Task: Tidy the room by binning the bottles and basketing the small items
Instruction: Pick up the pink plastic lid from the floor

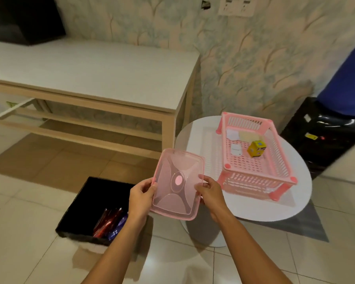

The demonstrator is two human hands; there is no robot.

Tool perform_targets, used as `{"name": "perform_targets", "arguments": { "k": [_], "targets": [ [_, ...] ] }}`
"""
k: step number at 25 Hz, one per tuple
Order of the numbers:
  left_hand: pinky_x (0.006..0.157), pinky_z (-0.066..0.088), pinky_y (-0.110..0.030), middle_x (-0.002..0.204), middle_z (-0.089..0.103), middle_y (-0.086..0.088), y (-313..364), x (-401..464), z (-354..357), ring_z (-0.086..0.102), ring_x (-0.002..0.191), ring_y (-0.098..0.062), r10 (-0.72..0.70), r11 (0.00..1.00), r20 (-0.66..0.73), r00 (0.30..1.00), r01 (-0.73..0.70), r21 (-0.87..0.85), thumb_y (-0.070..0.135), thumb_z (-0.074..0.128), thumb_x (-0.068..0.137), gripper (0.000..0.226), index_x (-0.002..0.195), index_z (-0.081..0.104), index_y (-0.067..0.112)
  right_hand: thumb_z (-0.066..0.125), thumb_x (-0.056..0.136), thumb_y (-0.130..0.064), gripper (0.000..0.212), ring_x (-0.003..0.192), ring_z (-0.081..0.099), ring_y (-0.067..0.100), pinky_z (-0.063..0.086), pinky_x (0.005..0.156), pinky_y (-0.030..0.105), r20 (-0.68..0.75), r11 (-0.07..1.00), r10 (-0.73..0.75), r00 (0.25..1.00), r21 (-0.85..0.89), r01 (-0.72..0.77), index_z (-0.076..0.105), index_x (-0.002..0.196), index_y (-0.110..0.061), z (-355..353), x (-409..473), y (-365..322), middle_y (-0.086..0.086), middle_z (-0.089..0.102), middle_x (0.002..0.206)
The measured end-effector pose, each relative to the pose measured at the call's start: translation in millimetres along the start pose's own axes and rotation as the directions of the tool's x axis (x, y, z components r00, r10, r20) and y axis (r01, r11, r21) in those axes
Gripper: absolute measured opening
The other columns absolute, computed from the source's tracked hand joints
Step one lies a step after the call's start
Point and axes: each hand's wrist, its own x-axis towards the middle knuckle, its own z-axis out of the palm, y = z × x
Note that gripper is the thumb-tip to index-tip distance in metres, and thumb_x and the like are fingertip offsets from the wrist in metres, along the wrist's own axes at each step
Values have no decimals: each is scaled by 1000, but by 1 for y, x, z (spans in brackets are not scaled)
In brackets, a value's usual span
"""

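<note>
I hold a translucent pink rectangular lid (177, 184) in front of me with both hands. My left hand (140, 196) grips its left edge and my right hand (210, 190) grips its right edge. To the right, a pink slotted basket (275, 175) stands on a round white table (195, 140); inside it lie a small yellow box (256, 149) and a few white and pale items. Below my left hand, a black bin (84, 203) on the floor holds red and blue bottles (109, 222).
A long white-topped wooden table (94, 76) stands against the patterned wall at the left, with a black object (23, 19) on its far corner. A black appliance (324, 134) with a blue item on top sits at the right. The floor is pale tile.
</note>
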Motion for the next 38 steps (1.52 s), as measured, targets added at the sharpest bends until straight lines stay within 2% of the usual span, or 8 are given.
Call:
{"name": "perform_targets", "arguments": {
  "k": [6,12,18,20,24,30,35,38],
  "targets": [
    [73,63,-35,99,76,6,30,17,52,73,88,-17,27,1000,167,986,-25,-14,27,65,95,21,115,72,24,65,89,-3,65,97,69,25,58,70,31,-151,996,-14,988,87,27,42,144,-31,-44,-16,-9,6,66,111],
    [59,58,-21,100,76,-1,46,20,134,76,82,-14,-46,979,253,966,94,-179,18,74,90,26,114,68,14,61,94,-3,75,81,73,20,58,60,26,-315,991,-13,949,125,55,25,154,-33,-103,-12,-6,10,69,101],
    [55,56,-19,90,77,5,48,12,222,76,80,-13,-44,985,309,950,93,-147,23,65,95,10,102,70,26,59,96,-4,50,68,69,18,58,56,28,-351,980,40,935,199,33,47,142,-17,-172,10,-14,10,67,94],
    [55,57,-22,91,76,3,52,14,248,76,79,-15,-58,984,309,949,106,-140,23,63,95,16,110,67,21,61,96,-8,42,58,65,14,56,54,27,-341,982,34,939,186,32,55,137,-16,-196,17,-17,13,66,91],
    [61,62,-33,109,71,-8,61,12,293,77,81,-22,-167,949,314,935,239,-206,23,64,96,31,124,50,23,61,98,-22,37,69,67,18,55,56,26,-348,985,47,936,170,14,56,135,-21,-233,30,-24,8,69,102],
    [62,62,-38,112,70,-9,64,21,340,76,85,-26,-154,977,300,942,190,-94,5,54,86,43,124,48,22,60,97,-43,47,75,70,16,52,60,26,-300,998,24,954,-40,-38,54,138,-21,-250,50,-27,4,70,105],
    [72,63,-44,113,65,-11,70,68,358,72,91,-29,-272,961,363,891,231,152,-4,37,92,53,140,32,16,58,97,-47,48,94,68,22,56,86,38,-329,926,-95,940,-375,-38,51,139,-25,-267,73,-38,0,70,96],
    [78,62,-50,116,62,-18,67,101,370,72,92,-36,-342,934,413,844,258,247,-7,32,94,47,140,32,4,57,97,-45,48,106,64,22,52,88,36,-405,846,-182,896,-529,-67,49,140,-26,-276,97,-48,2,68,115]
  ]
}}
